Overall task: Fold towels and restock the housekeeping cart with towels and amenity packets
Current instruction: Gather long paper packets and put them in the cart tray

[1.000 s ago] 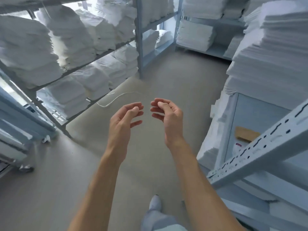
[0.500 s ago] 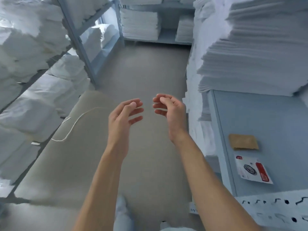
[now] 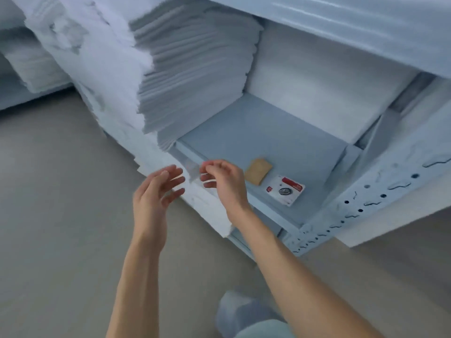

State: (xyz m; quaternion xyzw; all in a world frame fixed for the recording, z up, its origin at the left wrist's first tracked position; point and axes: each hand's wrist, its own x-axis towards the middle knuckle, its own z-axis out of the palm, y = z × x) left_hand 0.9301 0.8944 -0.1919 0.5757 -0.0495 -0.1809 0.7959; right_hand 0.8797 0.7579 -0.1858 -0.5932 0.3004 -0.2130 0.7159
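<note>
Shelving point(image 3: 380, 198) of pale blue-grey metal fills the right and far side of the view, its near upright punched with rows of slots and holes. Beige floor point(image 3: 56, 191) takes up the left and near part. On the shelf board point(image 3: 263, 132), a tall stack of folded white towels point(image 3: 195, 69) stands at the left end, its layered edges facing right; more white linen point(image 3: 97, 69) spills down its left side toward the floor, too blurred to tell piece from piece. A flat white bundle point(image 3: 317, 81) lies at the far right of the same board.

Both bare forearms reach in from the near edge. The left hand point(image 3: 156, 193) hovers over the floor just left of the shelf's front edge, fingers spread and loosely curled, holding nothing. The right hand point(image 3: 224, 181) is beside it, apart from it, above the shelf's front lip; its thumb and forefinger are drawn close together, the other fingers curled, and whether anything is pinched between them cannot be told.

Just right of the right hand, on the bare board, lies a small tan packet point(image 3: 258, 171). Near it, to the right and slightly nearer, lies a white packet point(image 3: 285, 190) with red markings and a dark round emblem. A pale shoe point(image 3: 234, 311) shows at the bottom edge.
</note>
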